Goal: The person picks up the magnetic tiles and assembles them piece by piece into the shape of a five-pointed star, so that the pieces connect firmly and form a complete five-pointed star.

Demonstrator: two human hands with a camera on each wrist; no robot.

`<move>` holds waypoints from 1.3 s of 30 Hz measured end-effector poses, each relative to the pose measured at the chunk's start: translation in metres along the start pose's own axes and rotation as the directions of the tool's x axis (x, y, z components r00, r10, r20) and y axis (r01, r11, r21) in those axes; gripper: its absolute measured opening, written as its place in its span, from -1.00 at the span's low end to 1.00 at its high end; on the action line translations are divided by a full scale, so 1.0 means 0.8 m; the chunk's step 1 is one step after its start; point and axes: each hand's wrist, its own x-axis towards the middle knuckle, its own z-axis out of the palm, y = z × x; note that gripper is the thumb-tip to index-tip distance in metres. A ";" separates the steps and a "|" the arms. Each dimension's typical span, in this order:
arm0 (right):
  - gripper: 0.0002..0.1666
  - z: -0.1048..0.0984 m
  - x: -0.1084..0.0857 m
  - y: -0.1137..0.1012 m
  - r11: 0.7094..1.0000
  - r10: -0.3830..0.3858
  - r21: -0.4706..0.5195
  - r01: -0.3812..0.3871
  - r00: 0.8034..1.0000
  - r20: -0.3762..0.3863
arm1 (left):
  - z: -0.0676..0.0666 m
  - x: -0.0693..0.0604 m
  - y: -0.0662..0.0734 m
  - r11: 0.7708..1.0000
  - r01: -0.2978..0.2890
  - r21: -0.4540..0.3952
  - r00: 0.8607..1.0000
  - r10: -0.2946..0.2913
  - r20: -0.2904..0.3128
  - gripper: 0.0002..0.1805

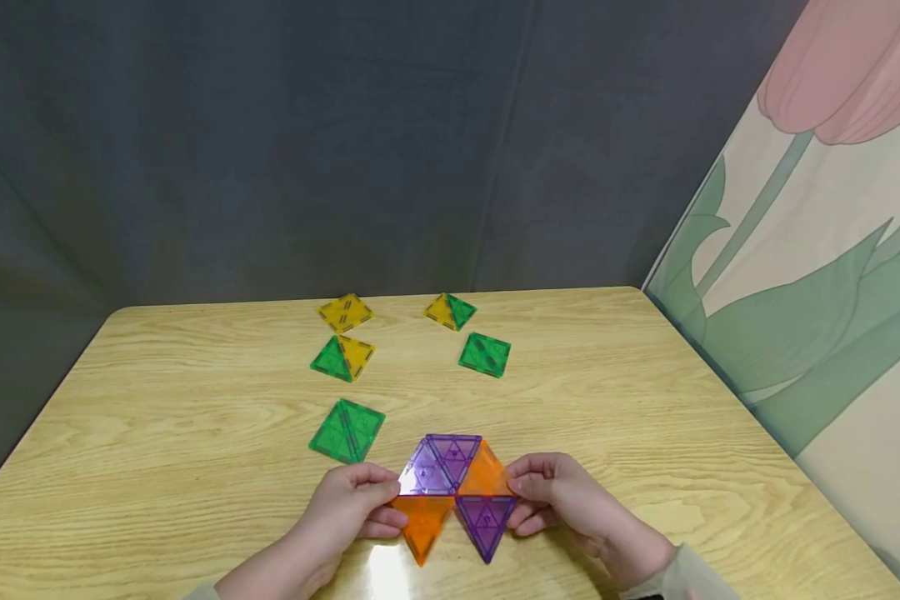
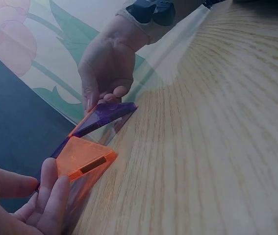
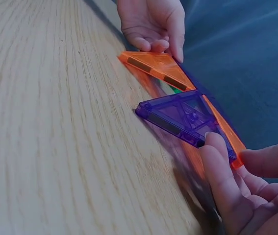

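Joined translucent triangular magnetic tiles are held between the two hands near the front of the table. Their upper row has a purple tile on the left, another purple one in the middle and an orange tile on the right. Below it hang an orange triangle on the left and a purple triangle on the right, with a gap between their points. My left hand pinches the left end between thumb and fingers. At the right end, my right hand pinches the tiles. Both wrist views show the tiles tilted above the tabletop.
Pairs of triangles lie as diamonds on the wooden table: green, green-yellow, yellow, yellow-green and another green pair. A dark curtain hangs behind; a tulip-patterned panel stands right.
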 end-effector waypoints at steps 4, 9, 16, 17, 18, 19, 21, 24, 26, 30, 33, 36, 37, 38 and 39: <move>-0.76 0.001 -0.001 0.000 1.000 -0.002 0.021 0.002 1.000 0.005 | -0.001 -0.001 0.000 1.000 0.019 -0.018 1.000 -0.019 0.002 -0.76; -0.78 0.001 -0.001 0.003 0.997 0.005 0.075 -0.007 1.000 0.026 | -0.003 -0.002 0.002 0.999 0.040 -0.033 0.999 -0.040 0.019 -0.76; -0.78 0.002 0.000 0.010 0.993 0.000 0.120 -0.008 0.998 0.065 | -0.003 -0.001 0.003 0.999 0.035 -0.022 0.999 -0.034 0.033 -0.78; -0.78 0.002 0.001 0.010 0.993 0.000 0.118 -0.008 0.998 0.063 | -0.003 -0.001 0.003 0.999 0.036 -0.018 0.999 -0.036 0.033 -0.78; -0.77 0.003 0.001 0.011 0.993 0.000 0.114 -0.007 0.998 0.061 | -0.004 -0.001 0.003 0.999 0.039 -0.014 0.999 -0.038 0.034 -0.78; -0.76 0.004 0.001 0.011 0.994 0.001 0.108 -0.007 0.998 0.060 | -0.004 -0.001 0.003 0.999 0.041 -0.011 0.999 -0.041 0.034 -0.78; -0.73 0.005 0.001 0.012 0.995 0.003 0.097 -0.009 0.998 0.055 | -0.005 -0.001 0.002 0.999 0.046 -0.004 0.998 -0.046 0.034 -0.78; -0.71 0.006 0.002 0.012 0.997 0.006 0.080 -0.010 0.999 0.053 | -0.005 -0.001 0.001 0.999 0.049 0.003 0.998 -0.049 0.042 -0.78; -0.71 0.007 0.002 0.012 0.997 0.007 0.070 -0.011 0.999 0.052 | -0.005 -0.001 -0.001 0.999 0.045 0.008 0.998 -0.046 0.048 -0.78; -0.70 0.007 0.003 0.012 0.998 0.012 0.061 -0.015 0.999 0.048 | -0.006 -0.001 -0.003 0.999 0.039 0.021 0.997 -0.040 0.059 -0.75; -0.69 0.007 0.004 0.012 0.998 0.014 0.062 -0.016 0.999 0.039 | -0.008 -0.001 -0.003 0.999 0.037 0.034 0.997 -0.039 0.072 -0.69; -0.67 0.008 0.004 0.011 0.998 0.011 0.067 -0.013 0.999 0.030 | -0.010 -0.003 -0.002 0.998 0.035 0.044 0.995 -0.039 0.087 -0.64; -0.66 0.008 0.005 0.010 0.998 0.006 0.068 -0.007 1.000 0.026 | -0.010 -0.003 -0.001 0.998 0.036 0.047 0.995 -0.040 0.092 -0.63; -0.64 0.008 0.005 0.010 0.997 0.001 0.071 -0.003 1.000 0.020 | -0.011 -0.004 -0.001 0.998 0.034 0.049 0.995 -0.038 0.095 -0.61; -0.62 0.009 0.005 0.009 0.997 -0.006 0.072 0.005 1.000 0.014 | -0.011 -0.004 -0.001 0.998 0.032 0.050 0.994 -0.037 0.100 -0.60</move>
